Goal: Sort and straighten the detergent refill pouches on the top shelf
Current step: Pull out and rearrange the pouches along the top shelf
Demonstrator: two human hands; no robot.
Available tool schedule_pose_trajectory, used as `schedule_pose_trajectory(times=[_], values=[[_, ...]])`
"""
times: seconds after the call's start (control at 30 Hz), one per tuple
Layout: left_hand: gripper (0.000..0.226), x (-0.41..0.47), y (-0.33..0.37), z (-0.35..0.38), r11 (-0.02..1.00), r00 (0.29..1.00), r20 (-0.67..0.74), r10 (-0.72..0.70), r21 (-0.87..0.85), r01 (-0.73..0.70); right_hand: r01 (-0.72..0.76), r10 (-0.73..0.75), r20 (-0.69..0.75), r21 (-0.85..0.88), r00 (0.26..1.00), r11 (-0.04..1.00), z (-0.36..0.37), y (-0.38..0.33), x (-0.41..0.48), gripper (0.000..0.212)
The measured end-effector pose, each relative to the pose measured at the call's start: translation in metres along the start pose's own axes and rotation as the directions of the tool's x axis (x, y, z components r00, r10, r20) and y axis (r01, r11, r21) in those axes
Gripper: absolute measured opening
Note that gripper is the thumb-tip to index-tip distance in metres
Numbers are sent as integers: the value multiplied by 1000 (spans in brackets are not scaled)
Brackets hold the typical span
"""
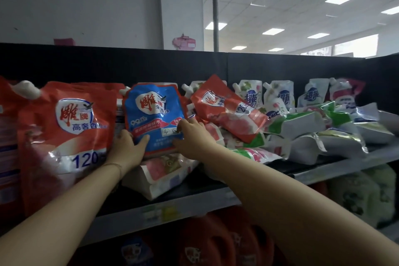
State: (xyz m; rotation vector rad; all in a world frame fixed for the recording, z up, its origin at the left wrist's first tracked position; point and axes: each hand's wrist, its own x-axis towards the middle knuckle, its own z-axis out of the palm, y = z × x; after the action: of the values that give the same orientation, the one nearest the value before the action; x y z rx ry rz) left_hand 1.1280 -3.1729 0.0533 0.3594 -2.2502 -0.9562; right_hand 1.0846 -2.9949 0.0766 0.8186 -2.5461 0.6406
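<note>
Both hands are clamped on one blue pouch [151,112]: the left hand [127,147] grips its lower left corner with the thumb across the front, and the right hand [192,136] holds the lower right edge, fingers curled over the print. That pouch stands upright left of the middle of the top shelf [194,202], near the front edge, its base resting on a flat pouch [164,175] that lies under it.

It looks like soft, glossy film full of liquid, so it is probably heavy at the bottom, floppy above and slick to the touch. Holding low at both sides, as now, seems the safest grip; the spout corner would likely let it sag.

Just left stands a big red pouch [64,136]. Just right, a tilted red pouch [226,110] leans over others, and white and green pouches [302,131] lie jumbled toward the shelf's right end
</note>
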Motion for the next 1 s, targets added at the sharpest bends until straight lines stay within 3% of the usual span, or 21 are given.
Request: schedule_pose_trajectory(times=[0.07,0.17,0.33,0.43,0.57,0.77,0.9,1.0], values=[[56,5,1,3,993,999,-24,-37,-111,34,-68,64,38,139,997,988,4,10,11,52],[28,8,6,5,947,996,-35,-86,-314,71,-162,134,103,353,986,921,9,16,22,62],[38,20,4,4,715,955,190,-227,-633,296,-314,237,207,615,949,723,9,15,36,66],[46,23,9,0,614,902,373,-219,-665,425,-374,265,265,698,927,611,8,15,40,58],[55,26,10,0,592,861,474,-185,-646,483,-367,246,272,706,930,606,11,20,41,59],[49,22,12,8,549,922,359,-144,-747,376,-258,175,191,702,966,664,17,22,43,68],[73,21,16,4,539,965,181,-188,-803,255,-149,104,107,748,989,646,14,20,42,70],[42,24,22,-2,580,978,35,-205,-800,150,-110,83,73,743,994,660,7,23,44,65]])
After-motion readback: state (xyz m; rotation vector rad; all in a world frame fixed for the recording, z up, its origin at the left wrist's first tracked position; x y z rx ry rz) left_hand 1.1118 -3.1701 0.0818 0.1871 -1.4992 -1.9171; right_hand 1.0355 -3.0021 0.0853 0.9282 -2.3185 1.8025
